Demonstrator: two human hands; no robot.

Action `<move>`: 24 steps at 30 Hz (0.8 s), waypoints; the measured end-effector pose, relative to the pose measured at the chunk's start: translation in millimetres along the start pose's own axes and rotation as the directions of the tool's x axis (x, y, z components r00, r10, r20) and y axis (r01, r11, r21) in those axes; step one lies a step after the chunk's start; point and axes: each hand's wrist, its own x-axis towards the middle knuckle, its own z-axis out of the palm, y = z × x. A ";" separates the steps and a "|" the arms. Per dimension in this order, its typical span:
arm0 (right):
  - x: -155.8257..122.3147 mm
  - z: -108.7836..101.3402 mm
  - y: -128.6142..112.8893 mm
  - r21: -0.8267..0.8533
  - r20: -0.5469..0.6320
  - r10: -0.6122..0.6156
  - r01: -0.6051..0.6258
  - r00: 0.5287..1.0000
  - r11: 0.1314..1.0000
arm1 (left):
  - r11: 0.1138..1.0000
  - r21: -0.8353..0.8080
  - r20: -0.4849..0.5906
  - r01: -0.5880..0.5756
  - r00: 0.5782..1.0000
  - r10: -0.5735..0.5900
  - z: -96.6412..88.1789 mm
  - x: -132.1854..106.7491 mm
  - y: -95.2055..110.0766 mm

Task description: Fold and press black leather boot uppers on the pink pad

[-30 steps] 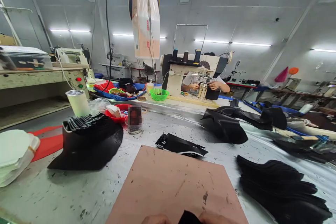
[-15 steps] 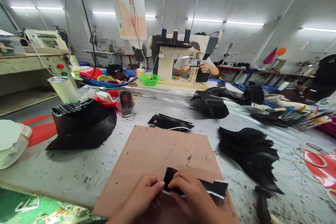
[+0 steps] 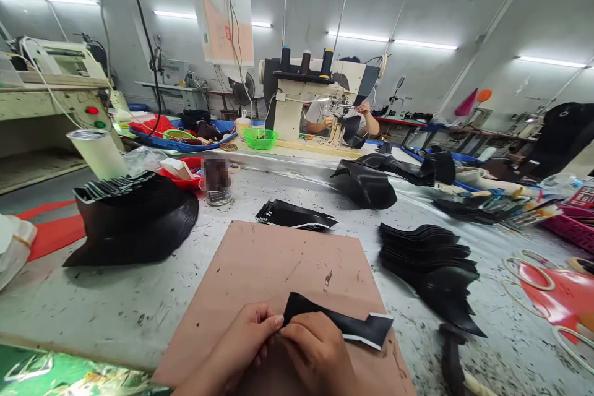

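A black leather piece (image 3: 347, 322) with white-edged borders lies over the brown board (image 3: 273, 260). My left hand (image 3: 248, 337) pinches its near left corner between thumb and forefinger. Close beside it, my right hand (image 3: 318, 346) has its fingers bent together on the piece's near edge, fingertips almost meeting the left thumb. The edge between the fingertips is mostly hidden. The piece's right end, with a notch and a white strip, sticks out past my right hand.
Stacks of black leather pieces lie left (image 3: 134, 223) and right (image 3: 427, 266) of the board, with a smaller stack (image 3: 297, 215) behind it. A hammer (image 3: 452, 359) rests at the lower right. A glass jar (image 3: 216, 182) stands behind. Across the table, a person works at a sewing machine (image 3: 290, 111).
My right hand has moved down and left to the near edge, uncovering more of the leather piece. The view has shifted slightly. The person opposite has raised one hand.
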 end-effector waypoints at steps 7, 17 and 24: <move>0.2 8.5 -1.7 -0.055 0.046 0.056 -0.054 0.997 0.997 | 1.000 -0.011 -0.044 0.018 0.999 -0.018 2.8 1.6 -3.1; 0.4 3.6 1.3 0.055 0.074 0.108 -0.113 0.991 0.992 | 0.997 -0.069 -0.052 0.030 0.998 -0.033 4.4 2.2 -4.9; 4.7 3.5 2.0 -0.125 -0.003 -0.146 0.145 0.989 0.982 | 0.989 -0.147 -0.044 0.032 0.998 -0.039 3.2 1.1 -6.5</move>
